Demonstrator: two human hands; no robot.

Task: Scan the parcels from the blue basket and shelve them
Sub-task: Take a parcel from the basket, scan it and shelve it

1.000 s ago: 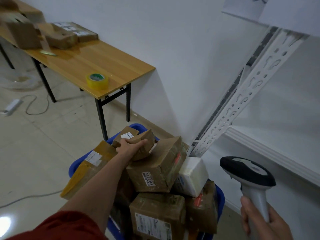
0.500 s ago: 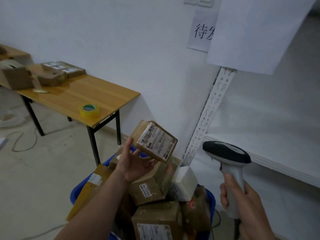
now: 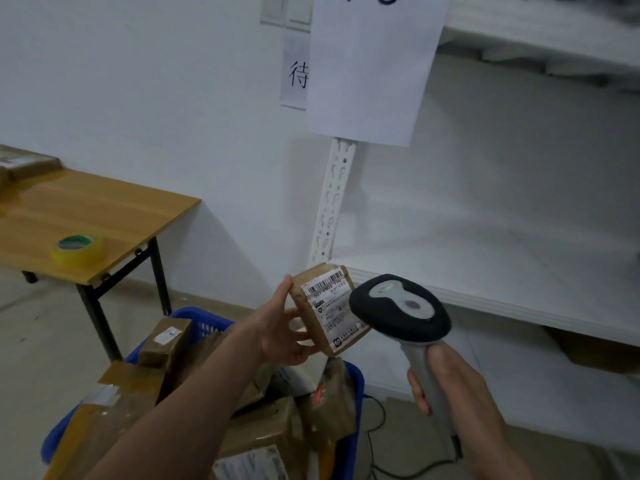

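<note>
My left hand (image 3: 282, 329) holds a small brown parcel (image 3: 329, 308) above the blue basket (image 3: 204, 322), its white barcode label turned toward me. My right hand (image 3: 457, 393) grips the handle of a grey and black barcode scanner (image 3: 401, 308), whose head sits just right of the parcel and overlaps its edge. The basket below is heaped with several brown cardboard parcels (image 3: 162, 341). The white shelf (image 3: 502, 271) stands right behind the scanner.
A wooden table (image 3: 86, 216) at the left carries a yellow tape roll (image 3: 78, 249) and a box at its far end. A white paper sheet (image 3: 374, 67) hangs on the perforated shelf post (image 3: 332, 202). A brown box (image 3: 595, 348) lies under the shelf board. A scanner cable runs on the floor.
My left hand lifted the small parcel out of the basket and carried it right, label up. My right hand raised the scanner until its head reached the parcel. The view tilted up.
</note>
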